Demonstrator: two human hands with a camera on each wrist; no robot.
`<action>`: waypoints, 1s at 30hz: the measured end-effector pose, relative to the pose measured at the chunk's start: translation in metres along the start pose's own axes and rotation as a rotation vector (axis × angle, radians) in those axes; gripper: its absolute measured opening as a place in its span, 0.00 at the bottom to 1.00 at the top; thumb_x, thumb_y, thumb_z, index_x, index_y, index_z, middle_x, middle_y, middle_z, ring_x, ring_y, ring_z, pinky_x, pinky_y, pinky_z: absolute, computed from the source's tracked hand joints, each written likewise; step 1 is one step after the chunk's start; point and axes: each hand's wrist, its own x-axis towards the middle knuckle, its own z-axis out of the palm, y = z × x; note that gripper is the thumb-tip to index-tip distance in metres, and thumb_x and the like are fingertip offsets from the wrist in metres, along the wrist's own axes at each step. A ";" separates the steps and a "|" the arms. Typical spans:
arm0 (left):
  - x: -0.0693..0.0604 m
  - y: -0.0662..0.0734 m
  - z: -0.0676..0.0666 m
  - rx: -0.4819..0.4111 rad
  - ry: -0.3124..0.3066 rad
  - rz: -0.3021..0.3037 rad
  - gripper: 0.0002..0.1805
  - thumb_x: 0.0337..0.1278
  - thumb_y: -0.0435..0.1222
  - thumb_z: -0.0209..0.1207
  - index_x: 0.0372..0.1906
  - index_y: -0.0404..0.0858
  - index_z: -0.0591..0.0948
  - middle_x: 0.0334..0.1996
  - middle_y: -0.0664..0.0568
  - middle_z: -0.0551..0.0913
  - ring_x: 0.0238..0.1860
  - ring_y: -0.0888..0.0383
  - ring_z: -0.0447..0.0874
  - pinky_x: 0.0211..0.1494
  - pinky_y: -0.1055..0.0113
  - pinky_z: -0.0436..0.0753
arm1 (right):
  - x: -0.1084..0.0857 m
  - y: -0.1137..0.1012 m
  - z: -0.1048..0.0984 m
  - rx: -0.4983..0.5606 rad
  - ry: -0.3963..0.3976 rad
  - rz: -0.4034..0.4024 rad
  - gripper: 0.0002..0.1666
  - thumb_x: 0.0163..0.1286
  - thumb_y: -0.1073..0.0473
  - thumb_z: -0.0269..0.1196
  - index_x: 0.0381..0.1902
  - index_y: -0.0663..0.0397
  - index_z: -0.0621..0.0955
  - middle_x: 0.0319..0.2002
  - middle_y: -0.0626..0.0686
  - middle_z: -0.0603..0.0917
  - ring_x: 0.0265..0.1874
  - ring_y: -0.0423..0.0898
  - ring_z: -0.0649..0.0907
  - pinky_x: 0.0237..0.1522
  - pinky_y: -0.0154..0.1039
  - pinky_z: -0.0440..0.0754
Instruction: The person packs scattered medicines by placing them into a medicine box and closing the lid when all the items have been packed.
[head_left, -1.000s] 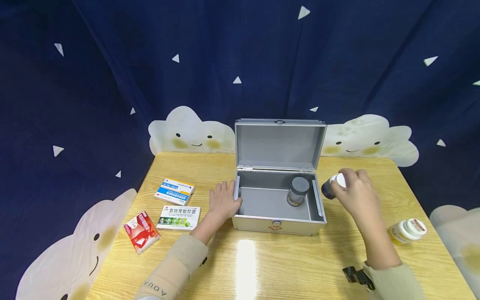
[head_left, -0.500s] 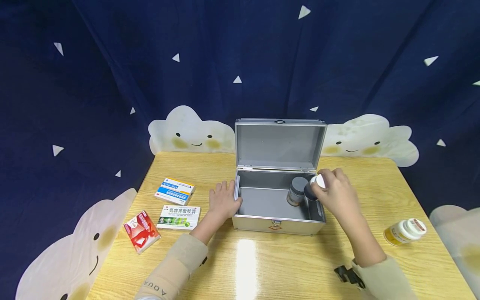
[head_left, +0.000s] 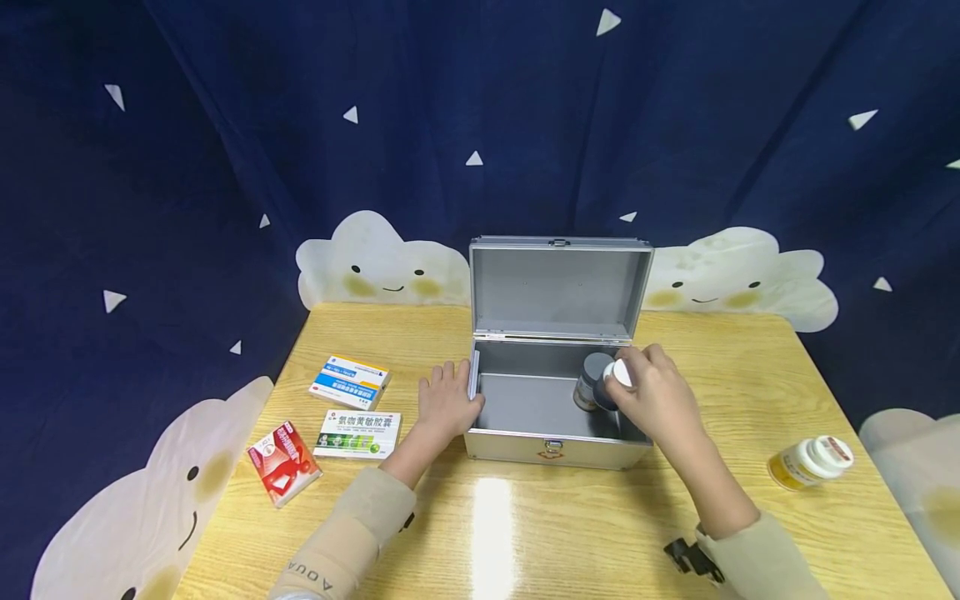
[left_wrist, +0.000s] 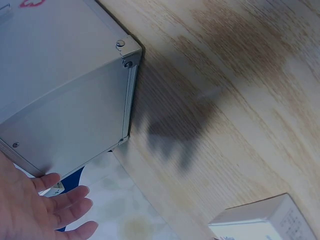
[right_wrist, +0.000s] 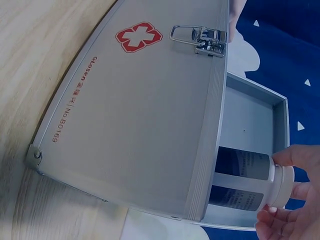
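An aluminium first-aid case [head_left: 510,447] stands with its lid [head_left: 558,287] up. My right hand [head_left: 660,396] pinches the white cap of a dark-labelled pill bottle [right_wrist: 245,177] and holds it at the right part of the case, partly below the rim. Close beside that bottle, inside the case, stands a grey-lidded jar [head_left: 595,367]. Whether the two touch, or whether the bottle's base meets the floor, I cannot tell. My left hand [head_left: 446,404] rests at the case's left rim, fingers extended; the left wrist view shows these fingers [left_wrist: 72,197] spread along the side wall.
Left on the wooden table [head_left: 420,550] lie a blue-and-white medicine box [head_left: 350,383], a green-and-white box [head_left: 358,435] and a red box [head_left: 284,464]. A yellow pill bottle with a white cap [head_left: 810,463] stands to the right. A dark blue curtain [head_left: 420,108] hangs behind.
My right hand has carried the dark pill bottle leftward from beside the case to over its right part, then lowered it next to the jar. The left hand has stayed in place.
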 end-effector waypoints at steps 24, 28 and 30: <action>0.000 0.001 -0.001 0.018 0.005 0.004 0.33 0.51 0.51 0.47 0.62 0.41 0.63 0.52 0.42 0.69 0.52 0.46 0.66 0.50 0.50 0.66 | -0.008 0.004 0.032 -0.010 -0.065 -0.036 0.21 0.53 0.55 0.63 0.44 0.59 0.78 0.27 0.55 0.70 0.22 0.48 0.69 0.19 0.40 0.67; 0.000 0.000 0.000 0.013 0.006 0.003 0.33 0.52 0.51 0.48 0.62 0.41 0.63 0.53 0.42 0.69 0.52 0.45 0.66 0.50 0.49 0.66 | -0.010 0.006 0.038 -0.018 -0.091 -0.029 0.21 0.53 0.55 0.63 0.44 0.60 0.78 0.28 0.56 0.71 0.22 0.48 0.69 0.18 0.40 0.67; -0.001 0.000 0.000 0.010 0.003 0.002 0.33 0.52 0.51 0.49 0.63 0.41 0.62 0.54 0.42 0.69 0.53 0.45 0.65 0.51 0.49 0.65 | -0.011 0.007 0.041 -0.022 -0.102 -0.031 0.21 0.53 0.55 0.63 0.44 0.60 0.78 0.29 0.57 0.72 0.22 0.48 0.69 0.18 0.40 0.67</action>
